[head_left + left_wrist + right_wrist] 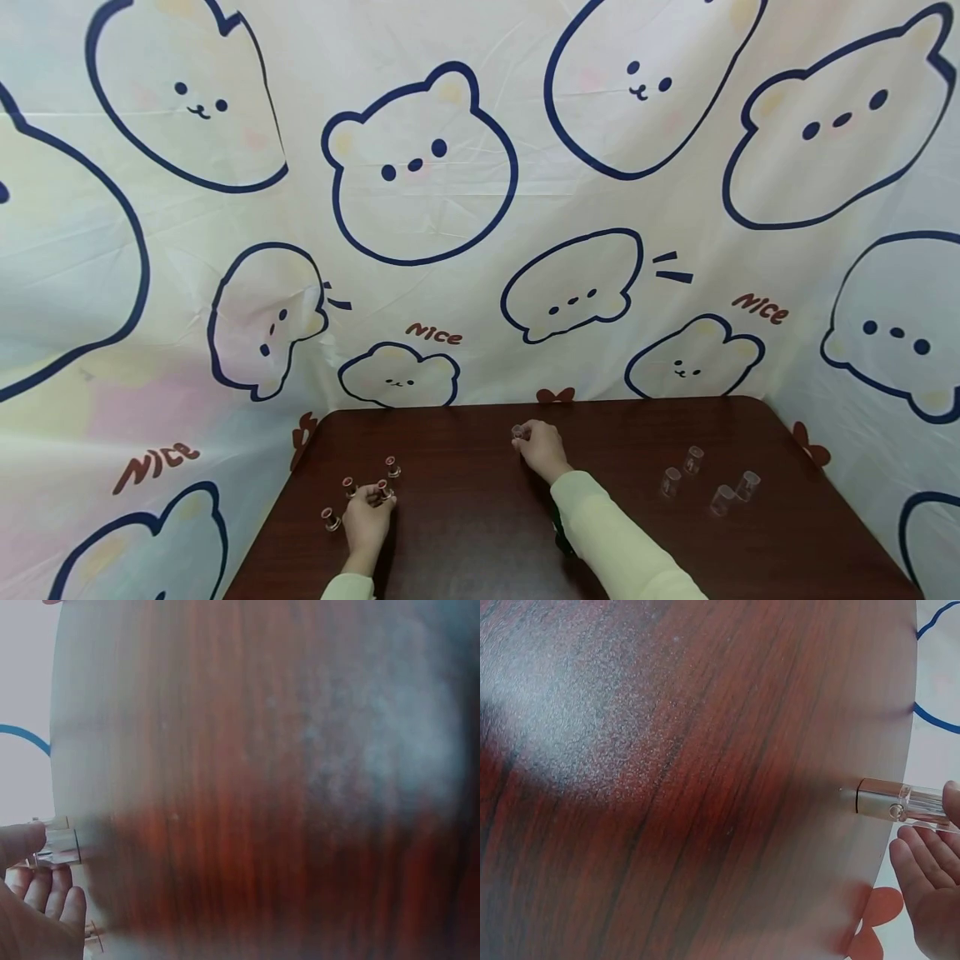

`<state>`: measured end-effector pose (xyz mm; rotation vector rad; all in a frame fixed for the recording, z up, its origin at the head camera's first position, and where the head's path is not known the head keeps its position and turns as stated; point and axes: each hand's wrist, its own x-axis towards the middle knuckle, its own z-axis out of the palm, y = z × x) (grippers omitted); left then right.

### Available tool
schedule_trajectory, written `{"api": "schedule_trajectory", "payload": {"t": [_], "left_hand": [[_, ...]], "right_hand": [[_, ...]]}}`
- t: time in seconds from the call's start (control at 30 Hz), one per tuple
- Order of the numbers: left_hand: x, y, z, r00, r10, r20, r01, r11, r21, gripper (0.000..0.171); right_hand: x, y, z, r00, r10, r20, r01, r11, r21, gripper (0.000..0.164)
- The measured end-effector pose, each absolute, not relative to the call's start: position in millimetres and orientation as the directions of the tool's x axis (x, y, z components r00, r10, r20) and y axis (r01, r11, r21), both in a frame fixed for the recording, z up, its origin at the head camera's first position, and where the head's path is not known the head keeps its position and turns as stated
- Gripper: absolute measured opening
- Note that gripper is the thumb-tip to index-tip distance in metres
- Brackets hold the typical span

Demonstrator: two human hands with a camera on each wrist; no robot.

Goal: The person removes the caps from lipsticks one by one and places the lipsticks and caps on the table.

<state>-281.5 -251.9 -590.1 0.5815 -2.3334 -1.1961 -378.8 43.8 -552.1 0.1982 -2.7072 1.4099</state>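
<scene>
At the left of the brown table, my left hand pinches a small copper-and-clear tube between thumb and fingers. The left wrist view shows this tube partly covered by the thumb. Three similar tubes stand around that hand, including one tube nearest the left edge. Near the far edge, my right hand holds a small clear cylinder with its fingertips. In the right wrist view the cylinder has a coppery lower end at the table; whether that is a reflection I cannot tell.
Several clear cylinders stand on the right side, among them a back one and a front one. The brown table meets a white curtain with cartoon bears at its back and sides.
</scene>
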Motion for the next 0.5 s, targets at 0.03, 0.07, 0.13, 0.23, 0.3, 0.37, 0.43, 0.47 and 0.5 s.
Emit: {"api": "schedule_trajectory", "payload": {"t": [0.03, 0.07, 0.13, 0.23, 0.3, 0.37, 0.43, 0.47, 0.5], "left_hand": [[-281.5, -251.5, -590.4, -0.809, -0.554, 0.198, -0.163, 0.534, 0.830, 0.026], [-281.7, -251.2, -590.9, -0.808, -0.556, 0.196, -0.165, 0.533, 0.830, 0.027], [-281.7, -250.8, -591.5, -0.807, -0.558, 0.194, -0.168, 0.532, 0.830, 0.028], [-281.6, -251.1, -592.3, -0.807, -0.558, 0.194, -0.168, 0.531, 0.830, 0.028], [-281.5, -251.5, -592.7, -0.809, -0.556, 0.193, -0.165, 0.529, 0.832, 0.028], [-281.4, -252.1, -592.6, -0.811, -0.553, 0.189, -0.164, 0.525, 0.835, 0.028], [-281.0, -252.7, -591.9, -0.815, -0.550, 0.185, -0.162, 0.522, 0.837, 0.027], [-281.1, -252.9, -591.6, -0.816, -0.549, 0.183, -0.162, 0.521, 0.838, 0.026], [-281.2, -253.1, -591.3, -0.816, -0.548, 0.184, -0.160, 0.520, 0.839, 0.026]], "right_hand": [[-378.2, 44.0, -552.0, -0.987, -0.081, 0.138, -0.160, 0.569, -0.807, 0.017], [-377.6, 43.9, -551.9, -0.987, -0.080, 0.136, -0.157, 0.569, -0.807, 0.016], [-376.4, 44.4, -551.3, -0.986, -0.092, 0.140, -0.168, 0.571, -0.803, 0.015], [-374.9, 44.5, -550.7, -0.986, -0.100, 0.134, -0.167, 0.573, -0.802, 0.015], [-374.5, 44.7, -550.8, -0.986, -0.105, 0.133, -0.169, 0.576, -0.800, 0.016], [-374.7, 44.9, -551.1, -0.986, -0.108, 0.131, -0.169, 0.577, -0.799, 0.016], [-375.9, 45.5, -552.1, -0.983, -0.115, 0.140, -0.181, 0.579, -0.795, 0.014], [-376.6, 45.7, -551.8, -0.982, -0.119, 0.144, -0.186, 0.578, -0.794, 0.013], [-377.3, 46.0, -551.5, -0.981, -0.122, 0.150, -0.193, 0.577, -0.794, 0.012]]}}
